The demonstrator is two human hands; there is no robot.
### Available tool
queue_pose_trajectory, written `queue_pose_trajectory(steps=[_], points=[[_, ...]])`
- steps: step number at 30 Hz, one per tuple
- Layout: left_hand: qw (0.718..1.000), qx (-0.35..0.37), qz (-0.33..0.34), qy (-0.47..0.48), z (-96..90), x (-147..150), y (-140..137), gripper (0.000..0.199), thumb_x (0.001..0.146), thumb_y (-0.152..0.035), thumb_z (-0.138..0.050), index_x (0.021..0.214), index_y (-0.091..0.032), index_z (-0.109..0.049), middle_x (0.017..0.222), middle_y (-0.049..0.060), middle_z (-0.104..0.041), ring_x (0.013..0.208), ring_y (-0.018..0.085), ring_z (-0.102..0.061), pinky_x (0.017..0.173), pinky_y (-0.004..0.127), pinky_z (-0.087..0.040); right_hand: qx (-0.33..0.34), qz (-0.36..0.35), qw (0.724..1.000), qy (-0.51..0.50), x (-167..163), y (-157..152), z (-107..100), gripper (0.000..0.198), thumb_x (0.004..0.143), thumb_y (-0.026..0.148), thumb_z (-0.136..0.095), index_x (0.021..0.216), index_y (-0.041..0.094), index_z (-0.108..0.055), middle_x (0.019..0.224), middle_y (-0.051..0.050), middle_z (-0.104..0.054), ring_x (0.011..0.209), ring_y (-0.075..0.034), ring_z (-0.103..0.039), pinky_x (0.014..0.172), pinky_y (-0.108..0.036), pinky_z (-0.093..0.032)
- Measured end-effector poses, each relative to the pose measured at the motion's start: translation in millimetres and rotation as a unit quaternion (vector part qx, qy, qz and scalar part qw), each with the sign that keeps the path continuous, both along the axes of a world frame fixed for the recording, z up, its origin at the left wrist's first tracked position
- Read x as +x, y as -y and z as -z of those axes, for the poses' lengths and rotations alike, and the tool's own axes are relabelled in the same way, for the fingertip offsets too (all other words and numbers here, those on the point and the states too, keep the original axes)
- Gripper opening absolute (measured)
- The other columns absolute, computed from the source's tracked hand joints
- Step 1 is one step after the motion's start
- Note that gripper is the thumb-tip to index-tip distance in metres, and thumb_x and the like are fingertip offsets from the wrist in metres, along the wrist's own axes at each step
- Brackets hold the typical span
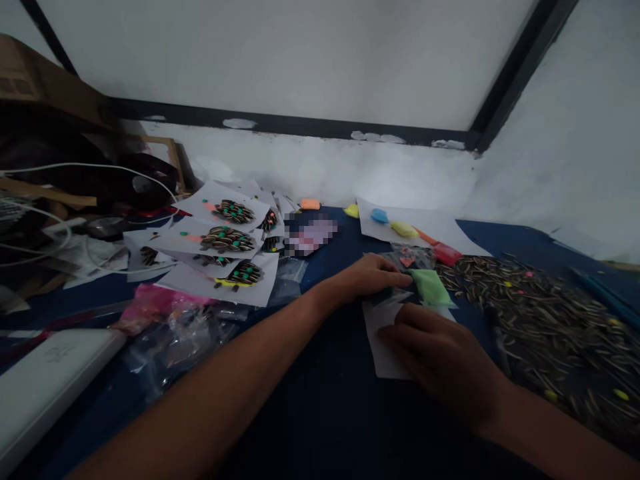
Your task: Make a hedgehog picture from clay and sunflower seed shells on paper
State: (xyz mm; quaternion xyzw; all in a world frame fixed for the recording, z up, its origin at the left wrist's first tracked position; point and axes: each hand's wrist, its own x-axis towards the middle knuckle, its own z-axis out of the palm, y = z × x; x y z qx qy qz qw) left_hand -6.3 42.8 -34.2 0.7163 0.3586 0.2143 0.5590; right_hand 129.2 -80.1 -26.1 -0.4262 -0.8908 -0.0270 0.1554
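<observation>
My left hand [376,275] reaches forward with its fingers closed at the edge of a clear plastic bag [393,300]. Just right of its fingertips lies a light green packet of modelling clay [431,287]. Nearer to me, my right hand [443,353] is curled low over a small white sheet of paper [380,350], with thumb and fingers drawn together. Whatever is between those fingers is hidden or too small to make out. A small orange-red piece of clay [407,257] shows inside clear wrapping behind my left hand.
Striped sunflower seeds [545,320] spread across the right side. Paper sheets with seed-and-clay figures [230,239] overlap at left, behind a pink bag [165,301]. A white box-like device [55,380] sits front left. Coloured clay packets [404,229] lie on paper by the wall.
</observation>
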Motion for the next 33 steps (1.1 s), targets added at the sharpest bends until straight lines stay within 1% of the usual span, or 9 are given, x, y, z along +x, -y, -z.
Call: queue_pose_trajectory(steps=[3, 8, 10, 14, 18, 20, 24, 28, 33], points=[[1.000, 0.006, 0.000, -0.011, -2.4, -1, 1, 0.034, 0.073, -0.045, -0.066, 0.081, -0.012, -0.070, 0.070, 0.001, -0.061, 0.060, 0.010, -0.049, 0.054, 0.022, -0.036, 0.023, -0.016, 0.999, 0.029, 2, 3, -1, 0.027, 0.090, 0.013, -0.043, 0.089, 0.020, -0.069, 0.077, -0.006, -0.059, 0.067, -0.017, -0.056, 0.056, -0.028, -0.039], [1.000, 0.015, 0.003, -0.012, -1.6, 0, 0, 0.034, 0.073, -0.046, -0.065, 0.076, -0.012, -0.069, 0.068, 0.001, -0.060, 0.059, 0.009, -0.048, 0.053, 0.021, -0.035, 0.082, -0.018, 0.996, 0.028, 10, 9, 5, 0.030, 0.091, 0.011, -0.041, 0.109, 0.020, -0.064, 0.080, -0.006, -0.061, 0.066, -0.016, -0.056, 0.056, -0.028, -0.040], [1.000, 0.017, 0.005, -0.010, -0.5, 0, 0, 0.033, 0.074, -0.045, -0.065, 0.076, -0.012, -0.069, 0.068, 0.001, -0.060, 0.060, 0.009, -0.049, 0.054, 0.021, -0.037, 0.090, -0.015, 0.996, 0.016, 11, 12, 8, 0.030, 0.092, 0.012, -0.041, 0.110, 0.021, -0.062, 0.081, -0.006, -0.062, 0.067, -0.016, -0.057, 0.057, -0.027, -0.041], [1.000, 0.002, 0.002, -0.005, -1.0, 0, 2, 0.031, 0.074, -0.043, -0.065, 0.078, -0.013, -0.069, 0.069, 0.001, -0.062, 0.060, 0.009, -0.050, 0.056, 0.021, -0.039, 0.099, -0.014, 0.995, 0.020, 10, 14, 4, 0.028, 0.092, 0.013, -0.042, 0.106, 0.020, -0.065, 0.080, -0.006, -0.063, 0.065, -0.016, -0.059, 0.056, -0.027, -0.042], [1.000, -0.002, 0.011, -0.010, -4.8, -1, 4, 0.026, 0.075, -0.037, -0.063, 0.080, -0.012, -0.070, 0.072, 0.003, -0.066, 0.065, 0.012, -0.056, 0.061, 0.023, -0.043, 0.113, 0.006, 0.993, 0.016, 18, 8, -4, 0.027, 0.093, 0.017, -0.042, 0.087, 0.019, -0.069, 0.073, -0.006, -0.063, 0.060, -0.016, -0.060, 0.051, -0.026, -0.041], [1.000, 0.001, 0.012, -0.011, -5.8, -1, 4, 0.023, 0.075, -0.033, -0.062, 0.082, -0.012, -0.071, 0.074, 0.004, -0.068, 0.070, 0.014, -0.059, 0.064, 0.024, -0.045, 0.100, 0.022, 0.995, -0.011, 29, 4, -7, 0.027, 0.094, 0.024, -0.044, 0.081, 0.021, -0.069, 0.076, -0.006, -0.064, 0.059, -0.015, -0.061, 0.048, -0.025, -0.039], [1.000, 0.018, 0.020, -0.015, -4.0, -1, 2, 0.023, 0.074, -0.028, -0.060, 0.086, -0.013, -0.073, 0.078, 0.005, -0.070, 0.076, 0.016, -0.061, 0.069, 0.025, -0.047, -0.013, 0.074, 0.996, -0.044, 49, 3, -10, 0.021, 0.093, 0.026, -0.048, 0.087, 0.024, -0.069, 0.084, -0.005, -0.066, 0.063, -0.015, -0.062, 0.051, -0.025, -0.043], [0.999, 0.023, 0.019, -0.024, -2.3, 0, 1, 0.023, 0.074, -0.028, -0.060, 0.087, -0.013, -0.072, 0.080, 0.005, -0.070, 0.075, 0.015, -0.061, 0.067, 0.025, -0.046, -0.083, 0.093, 0.990, -0.067, 52, 7, -11, 0.022, 0.093, 0.032, -0.050, 0.083, 0.024, -0.067, 0.082, -0.004, -0.063, 0.061, -0.015, -0.060, 0.052, -0.026, -0.043], [1.000, 0.013, 0.017, -0.018, -3.8, 0, 4, 0.023, 0.074, -0.029, -0.060, 0.085, -0.012, -0.071, 0.080, 0.006, -0.070, 0.075, 0.016, -0.062, 0.066, 0.024, -0.047, -0.114, 0.087, 0.986, -0.087, 52, 8, -12, 0.021, 0.093, 0.034, -0.052, 0.082, 0.025, -0.067, 0.081, -0.003, -0.061, 0.064, -0.015, -0.060, 0.055, -0.027, -0.044]])
